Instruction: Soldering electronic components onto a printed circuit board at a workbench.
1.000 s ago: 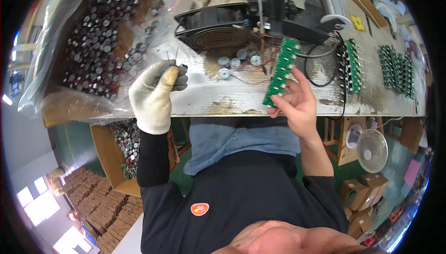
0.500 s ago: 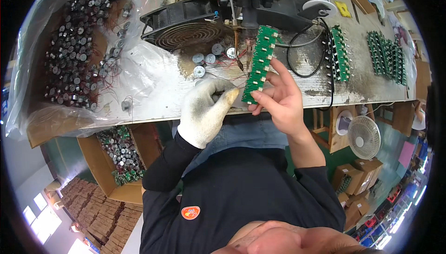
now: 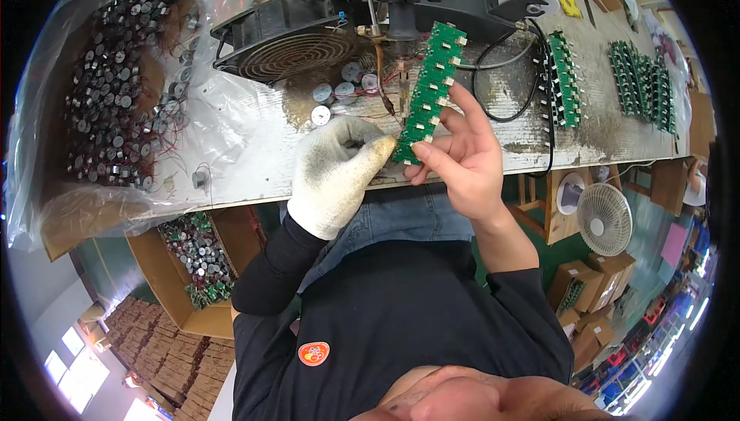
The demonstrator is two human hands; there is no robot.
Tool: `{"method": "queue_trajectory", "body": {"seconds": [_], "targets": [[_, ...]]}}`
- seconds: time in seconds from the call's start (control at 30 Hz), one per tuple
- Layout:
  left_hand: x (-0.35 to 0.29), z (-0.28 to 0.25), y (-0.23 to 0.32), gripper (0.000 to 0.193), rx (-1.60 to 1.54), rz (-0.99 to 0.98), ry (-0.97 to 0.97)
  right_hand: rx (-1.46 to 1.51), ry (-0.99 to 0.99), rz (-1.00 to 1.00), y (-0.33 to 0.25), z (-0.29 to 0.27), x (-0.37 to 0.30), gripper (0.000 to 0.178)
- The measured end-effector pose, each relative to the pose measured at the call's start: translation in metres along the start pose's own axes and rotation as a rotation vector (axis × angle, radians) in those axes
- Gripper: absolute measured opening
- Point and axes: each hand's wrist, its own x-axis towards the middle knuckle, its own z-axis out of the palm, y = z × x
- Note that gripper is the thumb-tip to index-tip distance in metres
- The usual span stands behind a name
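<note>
A long green circuit board strip [image 3: 428,91] with small white connectors stands tilted over the bench edge. My bare right hand [image 3: 465,147] grips its lower right edge between thumb and fingers. In a white glove, my left hand [image 3: 339,171] is closed in a pinch, its fingertips against the board's lower left edge; what they hold is hidden. Just left of the board, the dark tip of a soldering iron [image 3: 387,101] points down from its stand. Several small round silver motors [image 3: 322,93] with thin red wires lie beyond my left hand.
A black fan [image 3: 297,51] stands behind the motors. Many more motors [image 3: 116,101] fill a plastic-lined box at left. Solder wire spool [image 3: 532,1], black cable [image 3: 493,117] and further green boards [image 3: 566,82] are at right. Below the bench is a carton [image 3: 181,309] of boards and motors.
My left hand's fingertips have come up against the board's lower left edge. The board, still in my right hand, has shifted slightly up and left in view.
</note>
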Motion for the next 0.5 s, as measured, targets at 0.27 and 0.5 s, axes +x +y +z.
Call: {"method": "queue_trajectory", "body": {"seconds": [0.27,0.5], "targets": [[0.0049,-0.0021,0.0017,0.013,0.064,0.023,0.003,0.033,0.021,-0.007,-0.0001,0.0021,0.0034,0.071],[0.0034,-0.0007,0.0051,0.013,0.01,0.044,-0.003,-0.002,0.009,-0.025,-0.0022,0.0017,0.0045,0.072]]}}
